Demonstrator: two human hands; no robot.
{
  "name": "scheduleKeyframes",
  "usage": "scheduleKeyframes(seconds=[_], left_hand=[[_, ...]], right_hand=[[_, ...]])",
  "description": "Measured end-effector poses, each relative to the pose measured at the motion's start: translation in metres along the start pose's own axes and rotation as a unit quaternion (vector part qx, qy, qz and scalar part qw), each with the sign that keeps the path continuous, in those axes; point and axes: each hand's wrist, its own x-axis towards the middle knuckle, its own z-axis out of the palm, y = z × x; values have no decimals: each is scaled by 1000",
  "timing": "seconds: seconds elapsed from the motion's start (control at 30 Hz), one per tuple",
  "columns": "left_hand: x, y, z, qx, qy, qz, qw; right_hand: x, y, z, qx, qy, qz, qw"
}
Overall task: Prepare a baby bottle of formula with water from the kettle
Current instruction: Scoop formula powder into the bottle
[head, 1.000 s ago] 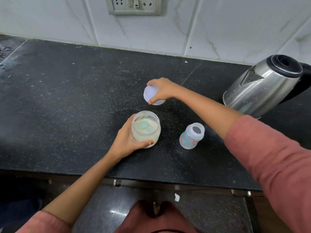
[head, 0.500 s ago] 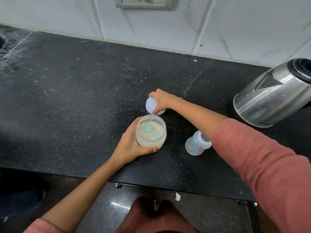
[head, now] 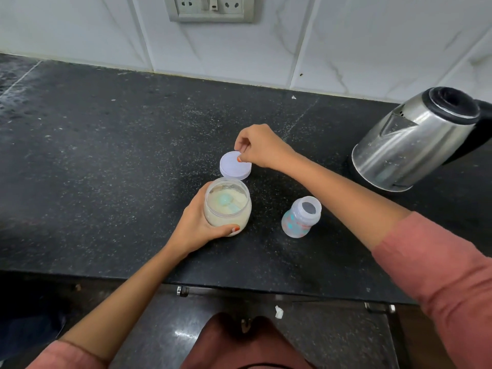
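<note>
Lid: round white plastic lid (head: pixel 235 165) now flat on black speckled counter (head: pixel 106 161), just behind jar; was tilted in hand 1 s ago.
R hand (head: pixel 262 147): fingers (head: pixel 241 159) loosely pinched, tips on lid.
L hand (head: pixel 198 225): grasping clear formula jar (head: pixel 227 206), scoop inside.
Bottle: small clear patterned baby bottle (head: pixel 300 218) open, R of jar.
Means: jar open; scooping prob next.

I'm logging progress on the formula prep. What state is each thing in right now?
Formula jar: open, upright, scoop inside, gripped by left hand.
Jar lid: off, flat on counter, right hand fingers touching it.
Baby bottle: uncapped, upright.
Kettle: lid closed, on counter.
</note>
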Motion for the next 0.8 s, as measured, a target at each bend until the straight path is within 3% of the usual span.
scheduleKeyframes(seconds=[0.23,0.57,0.8], left_hand=[[-1,-2,0,7,0,-17,1000],[-2,2,1,-5,-1,-18,1000],[-2,-1,2,-9,1,-24,1000]], right_hand=[[-64,-32,-3,21,-30,-34,999],[-70,-48,31,-245,-45,-38,968],[-63,-55,37,-300,-47,-28,952]])
